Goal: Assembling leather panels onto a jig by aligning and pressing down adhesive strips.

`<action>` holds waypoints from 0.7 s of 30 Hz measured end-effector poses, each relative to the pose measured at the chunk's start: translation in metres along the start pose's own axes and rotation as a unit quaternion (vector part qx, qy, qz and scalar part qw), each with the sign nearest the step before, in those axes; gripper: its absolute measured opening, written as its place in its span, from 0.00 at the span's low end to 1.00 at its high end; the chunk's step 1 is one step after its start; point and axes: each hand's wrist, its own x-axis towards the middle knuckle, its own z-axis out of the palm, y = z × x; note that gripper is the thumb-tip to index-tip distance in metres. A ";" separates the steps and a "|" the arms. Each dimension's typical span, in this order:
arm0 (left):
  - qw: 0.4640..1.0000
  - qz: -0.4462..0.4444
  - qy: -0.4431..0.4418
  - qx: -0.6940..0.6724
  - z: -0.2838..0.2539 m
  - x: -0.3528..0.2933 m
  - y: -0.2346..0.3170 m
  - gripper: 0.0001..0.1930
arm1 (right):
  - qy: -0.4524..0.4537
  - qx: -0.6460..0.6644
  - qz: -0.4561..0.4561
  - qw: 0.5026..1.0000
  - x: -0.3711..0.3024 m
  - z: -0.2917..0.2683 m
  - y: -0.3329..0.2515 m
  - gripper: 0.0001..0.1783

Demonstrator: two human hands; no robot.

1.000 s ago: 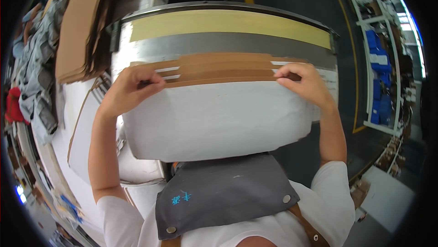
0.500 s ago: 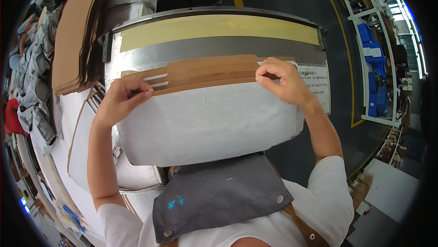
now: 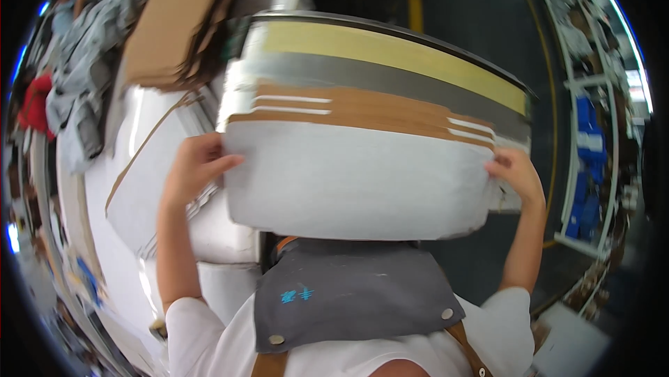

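Observation:
A wide cardboard box blank [image 3: 355, 180] lies flat before me, its near panel white. Along its far side run brown flaps [image 3: 394, 112] with pairs of white strips near both ends. My left hand [image 3: 198, 171] is closed on the blank's left edge, with the thumb lying on the white face. At the opposite edge, my right hand [image 3: 517, 173] pinches the right side between thumb and fingers. The blank rests partly over a metal worktop [image 3: 327, 69] with a yellow band [image 3: 397, 48] along its far part. Its underside is hidden.
Brown cardboard sheets [image 3: 174, 18] are stacked at the far left. White boards [image 3: 150, 161] lie beside my left arm, with heaped grey cloth [image 3: 90, 70] and a red item [image 3: 36, 106] beyond. Blue bins [image 3: 591, 147] sit on a white rack at the right.
Both hands have shifted from the fold line out to the blank's side edges, nearer me. The blank sits nearer me relative to the worktop. The whole view has swung leftward.

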 end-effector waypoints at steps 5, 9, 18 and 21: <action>0.994 -0.011 0.072 -0.082 -0.011 -0.041 -0.014 0.09 | 0.065 0.093 -0.064 0.992 -0.018 -0.010 -0.043 0.12; 0.963 -0.002 0.250 -0.103 -0.083 -0.093 -0.068 0.10 | -0.016 0.068 -0.162 0.984 0.037 0.035 -0.144 0.12; 0.848 -0.209 0.480 0.079 -0.235 -0.190 -0.199 0.14 | -0.249 0.092 -0.303 0.915 0.174 0.280 -0.341 0.12; 0.769 -0.205 0.521 0.308 -0.252 -0.199 -0.241 0.20 | -0.053 0.054 -0.471 0.879 0.161 0.298 -0.339 0.13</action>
